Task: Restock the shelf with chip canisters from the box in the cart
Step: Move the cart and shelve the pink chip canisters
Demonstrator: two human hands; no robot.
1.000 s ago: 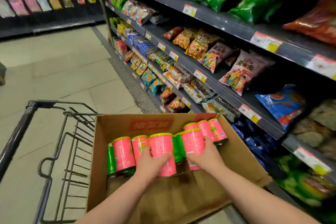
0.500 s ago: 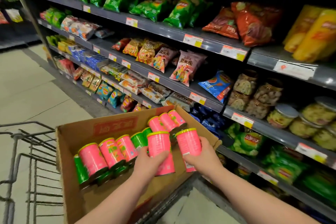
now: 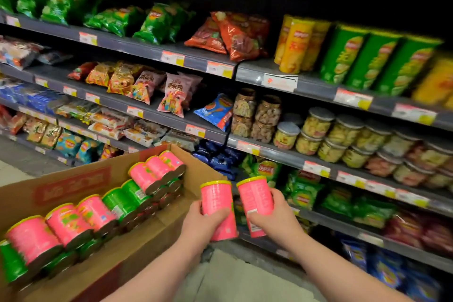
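Observation:
My left hand grips a short pink chip canister with a yellow lid, held upright. My right hand grips a second pink canister just to its right. Both canisters hang outside the cardboard box, between it and the shelf unit. Inside the box, several pink canisters and green canisters lie stacked in rows. Tall yellow canisters and green canisters stand on the upper right shelf.
Dark shelves run across the whole view, filled with chip bags, snack packs and clear jars. Price tags line the shelf edges. Green chip bags sit on the shelf right behind my hands. Grey floor shows below.
Both hands lifted a pink canister each out of the box and carried them right, toward the shelves. My view swung right, so the cart frame has left the picture.

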